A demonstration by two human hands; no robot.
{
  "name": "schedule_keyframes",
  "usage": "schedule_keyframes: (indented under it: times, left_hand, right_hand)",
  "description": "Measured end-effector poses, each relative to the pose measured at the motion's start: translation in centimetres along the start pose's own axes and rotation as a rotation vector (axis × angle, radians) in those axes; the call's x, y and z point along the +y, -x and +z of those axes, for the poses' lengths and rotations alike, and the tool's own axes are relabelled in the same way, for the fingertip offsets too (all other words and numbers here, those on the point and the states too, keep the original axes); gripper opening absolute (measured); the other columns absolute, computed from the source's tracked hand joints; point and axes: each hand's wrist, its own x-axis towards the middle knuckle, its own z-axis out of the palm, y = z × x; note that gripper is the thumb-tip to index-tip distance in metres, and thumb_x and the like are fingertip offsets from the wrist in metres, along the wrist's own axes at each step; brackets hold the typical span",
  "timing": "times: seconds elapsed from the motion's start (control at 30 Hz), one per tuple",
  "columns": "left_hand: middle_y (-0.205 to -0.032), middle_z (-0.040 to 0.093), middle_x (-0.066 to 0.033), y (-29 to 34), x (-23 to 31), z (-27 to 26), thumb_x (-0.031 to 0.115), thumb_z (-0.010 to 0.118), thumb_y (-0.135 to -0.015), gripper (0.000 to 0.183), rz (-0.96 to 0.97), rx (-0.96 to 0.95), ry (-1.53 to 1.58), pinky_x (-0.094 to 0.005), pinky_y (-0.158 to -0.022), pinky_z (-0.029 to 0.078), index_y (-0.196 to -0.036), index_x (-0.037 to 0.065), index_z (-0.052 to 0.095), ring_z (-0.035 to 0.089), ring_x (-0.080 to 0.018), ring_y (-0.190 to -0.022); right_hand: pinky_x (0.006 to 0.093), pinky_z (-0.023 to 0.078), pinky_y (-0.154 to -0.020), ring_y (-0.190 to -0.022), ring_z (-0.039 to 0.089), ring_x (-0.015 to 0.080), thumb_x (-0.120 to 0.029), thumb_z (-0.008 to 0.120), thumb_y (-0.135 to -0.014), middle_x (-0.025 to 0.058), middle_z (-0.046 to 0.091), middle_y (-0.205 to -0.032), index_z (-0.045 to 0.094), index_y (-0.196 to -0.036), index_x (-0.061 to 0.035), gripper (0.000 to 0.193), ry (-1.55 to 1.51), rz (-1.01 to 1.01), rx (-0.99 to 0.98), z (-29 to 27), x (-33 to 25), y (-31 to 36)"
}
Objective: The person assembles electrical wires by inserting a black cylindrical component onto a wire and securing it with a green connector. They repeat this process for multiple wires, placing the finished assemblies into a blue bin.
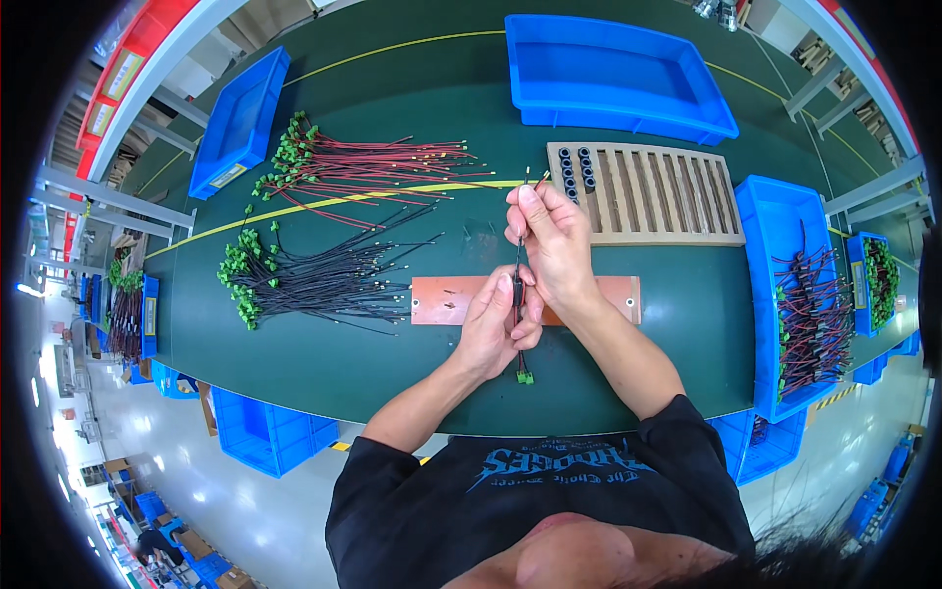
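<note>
Wire harness (517, 292), green connector (525, 377) toward desk's (461, 398) near edge; left hand (488, 319) pinching its middle, right hand (561, 245) its upper end, seemingly for tautness. Red wires (383, 159), black wires (329, 277): toward left edge, apparently colour-sorted.

- Bright, fairly even light on the table (687, 334)
- White glare spots on the floor (196, 481)
- Strong fisheye bending toward black edges
- Soft detail far left

Two hands (488, 319) (555, 245) — one slotted board (677, 237) — perhaps nine rings (566, 167).
</note>
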Motion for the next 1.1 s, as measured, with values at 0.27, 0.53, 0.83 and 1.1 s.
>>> schedule_keyframes:
  times: [0.27,0.53,0.83,1.1]
  left_hand:
    - [-0.093,0.058,-0.0066,0.3,-0.2,-0.8,0.039,0.039,-0.114,0.036,0.067,0.026,-0.060,-0.0240,-0.050,0.029,-0.127,0.008,0.052,0.035,-0.0075,-0.060]
    - [-0.085,0.054,-0.0024,0.0,0.7,0.3,0.037,0.040,-0.114,0.035,0.028,0.104,-0.229,-0.0220,-0.051,0.026,-0.128,0.008,0.053,0.031,-0.0056,-0.057]
    - [-0.078,0.048,0.0003,0.0,0.8,-0.4,0.044,0.035,-0.114,0.042,0.009,0.104,-0.575,-0.0217,-0.047,0.021,-0.128,0.008,0.051,0.028,-0.0043,-0.054]
    - [-0.075,0.041,0.0032,0.0,0.1,-0.5,0.035,0.043,-0.114,0.034,-0.010,0.045,-0.243,-0.0219,-0.046,0.022,-0.130,0.007,0.053,0.030,-0.0037,-0.055]
  right_hand:
    - [0.0278,0.046,-0.071,-0.076,0.057,0.0116,-0.027,0.057,-0.109,0.0041,0.063,-0.082,0.065,-0.111,-0.0024,0.026,0.120,0.044,-0.131,-0.4,-0.8,-0.7]
    - [0.0253,0.049,-0.062,-0.072,0.060,0.0126,-0.026,0.056,-0.109,0.0064,0.066,-0.085,0.064,-0.116,0.0000,0.028,-0.011,0.148,-0.174,-0.3,-1.5,-0.5]
    - [0.0258,0.050,-0.056,-0.064,0.056,0.0115,-0.022,0.058,-0.108,0.0047,0.063,-0.078,0.066,-0.110,0.0016,0.025,-0.099,0.221,-0.105,-0.5,-1.2,-0.4]
    - [0.0261,0.050,-0.050,-0.057,0.055,0.0105,-0.021,0.057,-0.108,0.0055,0.062,-0.073,0.067,-0.103,0.0017,0.026,0.060,0.072,-0.117,-0.7,-1.7,-0.4]
